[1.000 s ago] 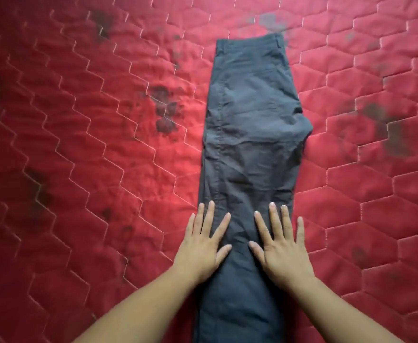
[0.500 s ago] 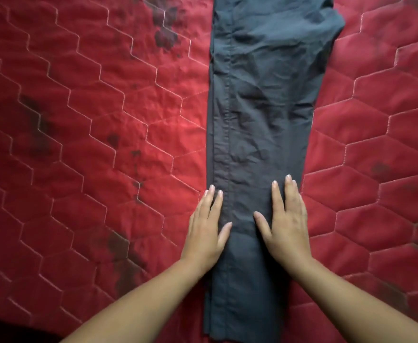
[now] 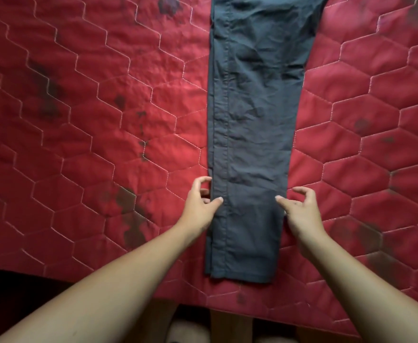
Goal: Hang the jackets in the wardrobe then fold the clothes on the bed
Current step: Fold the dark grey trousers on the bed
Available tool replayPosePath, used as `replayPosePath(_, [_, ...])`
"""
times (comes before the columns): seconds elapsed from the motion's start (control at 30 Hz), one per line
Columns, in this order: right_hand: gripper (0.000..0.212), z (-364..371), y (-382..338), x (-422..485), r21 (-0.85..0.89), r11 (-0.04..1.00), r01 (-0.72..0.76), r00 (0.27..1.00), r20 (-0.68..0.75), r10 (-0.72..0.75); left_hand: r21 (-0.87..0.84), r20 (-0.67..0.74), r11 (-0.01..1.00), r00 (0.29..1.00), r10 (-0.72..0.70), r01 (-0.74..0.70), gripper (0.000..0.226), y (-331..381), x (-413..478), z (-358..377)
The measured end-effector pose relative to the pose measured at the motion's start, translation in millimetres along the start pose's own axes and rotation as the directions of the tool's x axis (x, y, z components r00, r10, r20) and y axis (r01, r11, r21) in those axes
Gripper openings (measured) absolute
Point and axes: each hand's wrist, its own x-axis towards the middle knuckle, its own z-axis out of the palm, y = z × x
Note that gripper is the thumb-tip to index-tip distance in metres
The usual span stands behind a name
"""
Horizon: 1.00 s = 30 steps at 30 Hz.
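Red quilted bedspread (image 3: 79, 120) over the bed, stitched in pale hexagons and blotched here and there with dark patches (image 3: 133, 219). Lying flat on it, just right of centre: grey-blue trousers (image 3: 252, 120), folded lengthwise into one long strip, leg on leg, with a stitched seam running down near the left edge. Upper end cut off by the top of the frame. Hem (image 3: 240, 277) nearest the viewer, close to the near edge of the bed but not over it. Fabric lightly creased, widest at the top and narrowing toward the hem.

Left hand (image 3: 199, 204) at the strip's left edge, some way up from the hem, fingers curled, thumb (image 3: 216, 201) tip resting on the cloth beside the seam. Right hand (image 3: 302, 209) roughly level with it at the right edge, fingers likewise hooked above the bedspread just beside the cloth, thumb (image 3: 281, 199) reaching onto the fabric. Cannot tell whether either of the hands actually pinches the edge or merely touches it.

Left forearm (image 3: 104, 280) and right forearm (image 3: 363, 280) bare, coming in from the bottom corners, well apart and angled toward each other. Below the bed's edge, a dim strip of floor (image 3: 190, 330), dark at the left, paler in the middle.
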Motion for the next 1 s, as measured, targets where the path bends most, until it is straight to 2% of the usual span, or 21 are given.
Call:
replayPosePath(0.13, [0.011,-3,6,-2,0.046,0.999,0.002,0.996,0.093,-0.006,-0.035,-0.015,0.999,1.0,-0.003,0.002,0.044,2,5,4])
replayPosePath(0.23, [0.019,-2,0,-6,0.133,0.991,0.032,0.986,0.157,-0.053,-0.061,0.028,0.996,0.998,-0.057,0.059,0.041,2,7,1])
replayPosePath(0.3, [0.02,-2,-6,-6,0.191,0.982,0.009,0.969,0.24,-0.055,-0.05,0.058,0.997,0.996,-0.062,0.064,0.03,-1,7,0])
replayPosePath(0.43, [0.009,-5,-8,-4,0.067,0.998,-0.002,0.925,0.379,-0.023,-0.089,0.125,0.987,0.984,-0.125,0.137,0.007,-3,5,-3])
replayPosePath(0.57, [0.025,-8,0,-4,-0.019,1.0,0.019,0.939,0.344,-0.011,-0.131,0.097,0.978,0.984,-0.147,0.159,0.016,-6,3,-4])
replayPosePath(0.67, [0.018,-8,2,-5,0.026,1.0,0.009,0.949,0.316,-0.017,-0.183,0.089,0.966,0.982,-0.166,0.18,0.019,-8,1,-8])
replayPosePath(0.73, [0.013,-8,6,-6,0.071,0.997,-0.013,0.937,0.349,-0.012,-0.191,0.1,0.961,0.978,-0.184,0.201,0.016,-9,0,-9])
replayPosePath(0.83, [0.005,-7,17,-11,0.04,0.991,-0.129,0.899,0.426,0.1,-0.162,0.205,0.948,0.949,-0.241,0.275,0.009,-12,-6,-10])
replayPosePath(0.9, [0.01,-10,32,-14,-0.04,0.978,-0.206,0.864,0.461,0.201,-0.113,0.292,0.941,0.916,-0.276,0.32,0.005,-18,-11,-11])
replayPosePath(1.0, [0.013,-15,53,-23,-0.139,0.969,-0.207,0.857,0.452,0.247,-0.084,0.285,0.937,0.91,-0.303,0.338,0.012,-31,-18,-13])
